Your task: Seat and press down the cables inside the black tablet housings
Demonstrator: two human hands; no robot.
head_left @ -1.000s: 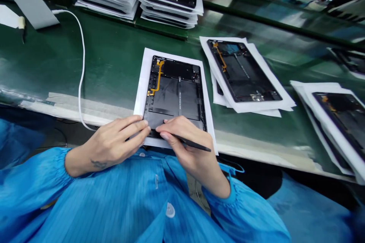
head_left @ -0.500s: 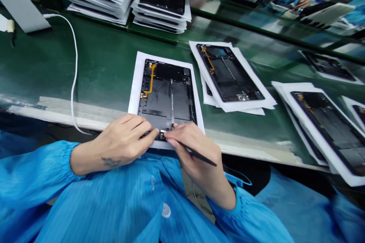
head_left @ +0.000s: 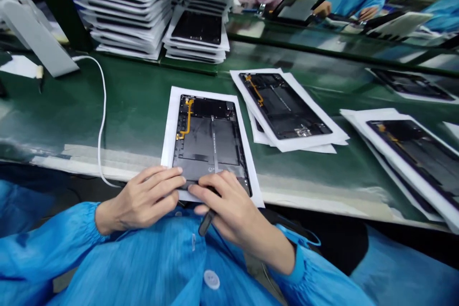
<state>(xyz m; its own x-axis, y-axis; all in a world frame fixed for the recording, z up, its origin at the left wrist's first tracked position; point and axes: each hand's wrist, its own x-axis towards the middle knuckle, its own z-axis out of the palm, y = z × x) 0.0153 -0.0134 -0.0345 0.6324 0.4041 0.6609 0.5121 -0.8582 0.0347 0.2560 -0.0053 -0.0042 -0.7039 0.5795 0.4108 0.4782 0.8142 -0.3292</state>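
An opened tablet housing (head_left: 201, 148) with a yellow flex cable lies on a white sheet (head_left: 167, 138) in front of me. My left hand (head_left: 147, 196) rests at its lower left corner, fingers stretched out and the tips on the near edge. In my right hand (head_left: 229, 201) is a slim black tool, which looks like tweezers (head_left: 207, 222), its blunt end pointing down toward my body. The index finger of that hand presses on the housing's near edge, close to the left fingertips. My fingers hide the small parts along this edge.
More tablet housings (head_left: 287, 105) on white sheets lie to the right, some overlapping (head_left: 412, 153). Tall stacks of sheets and housings (head_left: 122, 14) stand at the back. A white cable (head_left: 103, 110) hangs over the front edge on the left. Other people work across the bench.
My right hand has turned, and the tool in it has swung from pointing right to pointing down toward me. The left fingers have straightened from a curled grip. The view has shifted slightly.
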